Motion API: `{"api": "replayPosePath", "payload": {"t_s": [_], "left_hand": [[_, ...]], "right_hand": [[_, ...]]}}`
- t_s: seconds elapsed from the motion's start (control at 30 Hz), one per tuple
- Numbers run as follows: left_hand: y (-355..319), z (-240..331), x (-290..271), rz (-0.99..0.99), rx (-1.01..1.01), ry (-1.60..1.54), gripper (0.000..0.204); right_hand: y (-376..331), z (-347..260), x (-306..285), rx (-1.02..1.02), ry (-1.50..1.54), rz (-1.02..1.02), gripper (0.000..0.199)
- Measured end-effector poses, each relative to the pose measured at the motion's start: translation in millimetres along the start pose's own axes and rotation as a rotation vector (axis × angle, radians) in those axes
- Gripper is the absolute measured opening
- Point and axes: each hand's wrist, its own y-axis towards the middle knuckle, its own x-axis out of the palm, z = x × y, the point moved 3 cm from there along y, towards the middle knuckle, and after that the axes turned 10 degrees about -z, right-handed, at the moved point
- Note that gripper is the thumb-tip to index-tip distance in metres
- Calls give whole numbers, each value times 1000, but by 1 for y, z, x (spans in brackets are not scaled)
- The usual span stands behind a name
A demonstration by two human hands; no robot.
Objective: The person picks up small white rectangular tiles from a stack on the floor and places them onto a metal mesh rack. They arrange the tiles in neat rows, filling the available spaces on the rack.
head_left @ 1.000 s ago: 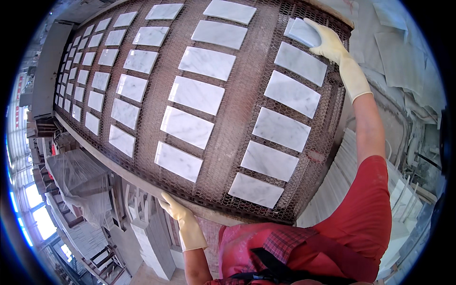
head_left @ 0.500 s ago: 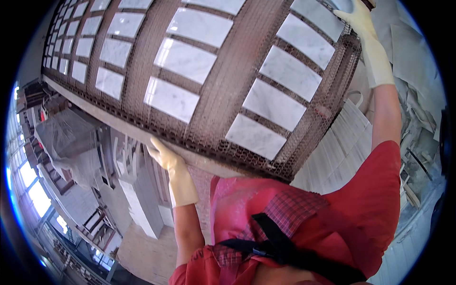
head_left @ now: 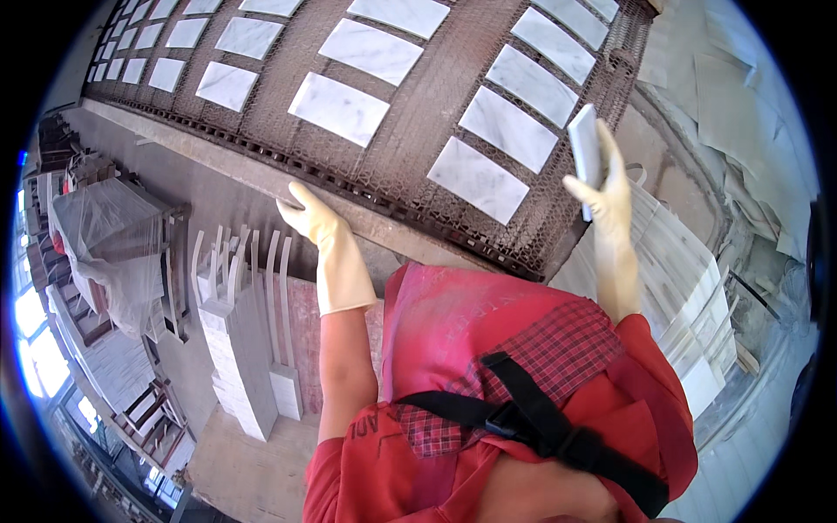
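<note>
My right hand (head_left: 608, 196), in a cream rubber glove, grips a white tile (head_left: 586, 157) turned up on its edge, thumb on one face and fingers on the other. It is raised at the right end of a brown wire-mesh belt (head_left: 405, 179). Rows of white, grey-veined marble tiles (head_left: 479, 179) lie flat on that mesh. Against the belt's near side rail (head_left: 384, 228), my left hand (head_left: 321, 222) in a matching glove has its fingers stretched out and carries nothing.
Below the belt on the left stands a stack of white tiles (head_left: 240, 366) on a wooden board (head_left: 248, 471), with thin upright strips beside it. Farther left is a plastic-wrapped pile (head_left: 113, 235). More stacked tiles under plastic (head_left: 671, 288) stand at my right.
My right hand has come back from the belt's far right corner toward me and now holds a tile on edge. My left hand stays by the rail. The whole view has shifted.
</note>
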Motion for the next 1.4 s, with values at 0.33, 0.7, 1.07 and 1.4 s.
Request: {"api": "replayPosePath", "payload": {"t_s": [0.33, 0.7, 1.07, 1.4], "left_hand": [[-98, -15, -75, -238, 156, -169, 74], [-126, -361, -249, -96, -629, -256, 73], [-127, -329, -201, -261, -794, -192, 64], [-122, -298, -173, -490, -746, -63, 63]], "right_hand": [[-36, -25, 92, -303, -719, -286, 112], [-28, -9, 149, -358, -1060, -404, 119], [-17, -9, 130, -388, -979, -435, 115], [-19, 0, 118, -463, -917, -358, 113]]}}
